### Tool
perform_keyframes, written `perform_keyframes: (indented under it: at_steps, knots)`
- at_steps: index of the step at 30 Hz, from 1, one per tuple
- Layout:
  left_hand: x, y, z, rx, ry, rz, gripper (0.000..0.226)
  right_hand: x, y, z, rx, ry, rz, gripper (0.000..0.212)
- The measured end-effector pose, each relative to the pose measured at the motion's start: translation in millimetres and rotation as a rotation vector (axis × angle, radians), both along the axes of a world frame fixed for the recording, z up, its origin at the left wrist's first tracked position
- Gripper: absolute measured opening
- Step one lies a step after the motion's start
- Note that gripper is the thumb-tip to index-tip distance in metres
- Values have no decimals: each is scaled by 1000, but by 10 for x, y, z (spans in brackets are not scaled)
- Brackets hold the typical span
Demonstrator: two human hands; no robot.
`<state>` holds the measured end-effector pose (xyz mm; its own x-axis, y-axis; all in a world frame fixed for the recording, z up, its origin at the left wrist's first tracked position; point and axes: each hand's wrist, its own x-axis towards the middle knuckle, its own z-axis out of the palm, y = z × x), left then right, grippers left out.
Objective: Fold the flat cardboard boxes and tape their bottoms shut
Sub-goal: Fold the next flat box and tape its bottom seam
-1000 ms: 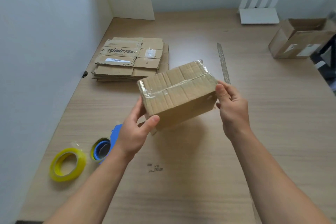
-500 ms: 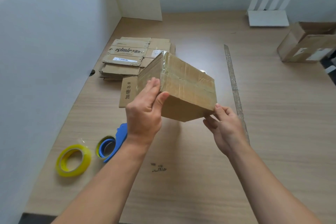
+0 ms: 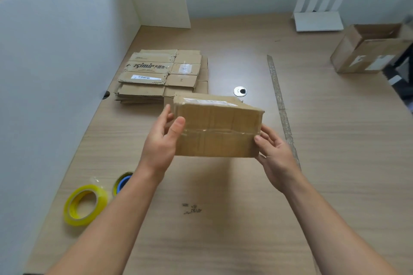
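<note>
The wooden worktop [image 3: 335,163] carries a stack of flat cardboard boxes [image 3: 163,76] by the left wall. Nearer lie a yellow tape roll [image 3: 86,204] and, just beside it, a blue tape dispenser [image 3: 123,182]. A long narrow strip [image 3: 281,105], an open cardboard box [image 3: 371,51] and a white stand [image 3: 317,21] lie further right.

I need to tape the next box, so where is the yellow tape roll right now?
In the head view, the yellow tape roll lies on the desk at the near left, by the white partition, just left of the blue tape dispenser.
</note>
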<state>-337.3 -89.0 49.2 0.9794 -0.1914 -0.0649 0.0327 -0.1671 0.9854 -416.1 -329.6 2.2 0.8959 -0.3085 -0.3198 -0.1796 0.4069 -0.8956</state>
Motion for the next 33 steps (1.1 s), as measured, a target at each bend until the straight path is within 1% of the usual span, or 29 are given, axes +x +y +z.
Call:
perform_keyframes:
  at_steps: [2, 5, 7, 9, 11, 13, 16, 17, 18, 19, 20, 21, 22, 25, 28, 30, 33]
  knots:
    - [10, 35, -63, 34, 10, -25, 65, -3, -24, 15, 12, 9, 11, 21]
    - [-29, 101, -151, 47, 5, 29, 58, 7, -60, 17, -30, 73, 38, 37]
    - [-67, 150, -193, 8, 13, 5, 56, 18, -65, 11, -42, 129, 65, 37]
    - [-95, 196, -224, -34, 24, -48, 60, 28, -61, 4, -81, 151, 100, 29]
    - [-109, 213, -244, -66, 55, -76, 63, 28, -68, -18, -113, 130, 103, 21]
    - [-124, 191, -278, -75, 92, -63, 64, 13, -69, -39, -88, 105, 82, 24]
    - [-133, 156, -377, 54, 98, -1, 76, -8, -55, -67, -64, 79, 54, 20]
    - [-134, 162, -417, 109, 90, 2, 77, -13, -42, -65, -59, 71, 48, 27]
    - [-134, 174, -461, 149, 81, -2, 70, -19, -40, -71, -61, 64, 53, 41]
    - [-141, 190, -510, 169, 70, -5, 59, -28, -41, -78, -76, 56, 71, 51]
    - [-160, 208, -548, 181, 60, -5, 46, -41, -36, -84, -101, 47, 96, 54]
    - [-188, 217, -577, 191, 55, -6, 38, -58, -27, -93, -126, 38, 122, 53]
    - [-223, 231, -606, 200, 62, -8, 36, -79, -20, -118, -145, 36, 139, 50]
    - [-336, 288, -702, 226, 151, -42, 41, -164, 11, -220, -155, 52, 135, 46]
    - [-406, 346, -767, 237, 240, -57, 61, -269, 27, -309, -193, 79, 106, 55]
    - [-434, 364, -759, 244, 227, -57, 64, -321, 29, -339, -226, 78, 101, 59]
    - [-459, 395, -704, 159, 165, -20, 58, -335, 18, -314, -290, 73, 106, 61]
